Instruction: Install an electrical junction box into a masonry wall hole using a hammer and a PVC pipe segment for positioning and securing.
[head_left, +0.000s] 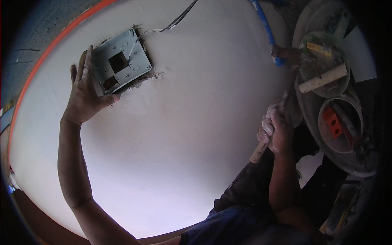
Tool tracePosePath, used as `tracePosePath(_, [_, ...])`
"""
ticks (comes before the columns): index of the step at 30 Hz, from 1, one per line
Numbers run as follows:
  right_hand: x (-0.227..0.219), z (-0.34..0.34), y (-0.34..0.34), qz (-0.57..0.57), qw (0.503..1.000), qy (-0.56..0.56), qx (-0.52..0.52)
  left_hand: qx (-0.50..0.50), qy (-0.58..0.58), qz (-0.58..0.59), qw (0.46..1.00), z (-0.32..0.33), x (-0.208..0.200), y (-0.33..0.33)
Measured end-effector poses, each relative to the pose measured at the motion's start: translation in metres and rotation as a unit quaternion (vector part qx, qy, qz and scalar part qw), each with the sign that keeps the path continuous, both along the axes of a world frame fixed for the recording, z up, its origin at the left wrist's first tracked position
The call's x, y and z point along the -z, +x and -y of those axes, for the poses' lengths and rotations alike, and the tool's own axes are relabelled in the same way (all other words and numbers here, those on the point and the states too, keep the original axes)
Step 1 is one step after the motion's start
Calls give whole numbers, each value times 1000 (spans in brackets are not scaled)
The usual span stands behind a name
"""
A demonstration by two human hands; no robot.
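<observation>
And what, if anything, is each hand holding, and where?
Right hand: a pale, cylindrical wooden handle, gripped above its lower end. Left hand: fingers spread at the edge of a grey, rectangular plastic box; grip unclear.

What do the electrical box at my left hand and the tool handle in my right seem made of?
The electrical box looks like moulded plastic: pale grey, fairly matte, with round knockouts formed in its back. The tool handle is probably wood, being tan and dull, though grain isn't clear.

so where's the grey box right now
In the head view, the grey box is at upper left, against the white surface, with the left hand at its left side.
</observation>
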State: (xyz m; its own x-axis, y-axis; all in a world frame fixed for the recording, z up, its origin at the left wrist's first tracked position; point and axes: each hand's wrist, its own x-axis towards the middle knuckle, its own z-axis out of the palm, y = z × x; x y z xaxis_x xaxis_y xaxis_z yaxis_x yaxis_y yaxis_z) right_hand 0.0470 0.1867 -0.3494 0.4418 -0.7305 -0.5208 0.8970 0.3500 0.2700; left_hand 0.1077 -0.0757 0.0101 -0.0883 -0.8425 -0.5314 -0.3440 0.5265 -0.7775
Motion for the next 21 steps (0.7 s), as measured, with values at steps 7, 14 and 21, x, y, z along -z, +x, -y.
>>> tracePosePath(7, [4,-4,-3,16,999,-28,-22,-39,-19,-33,999,-10,12,-25])
tracePosePath(14, [-38,-1,17,-83,976,-195,-57,-34,-6,-21,999,-5,10,-29])
tracePosePath(21, [-59,2,24,-123,951,-271,-85,5,-1,-32,999,-10,10,-20])
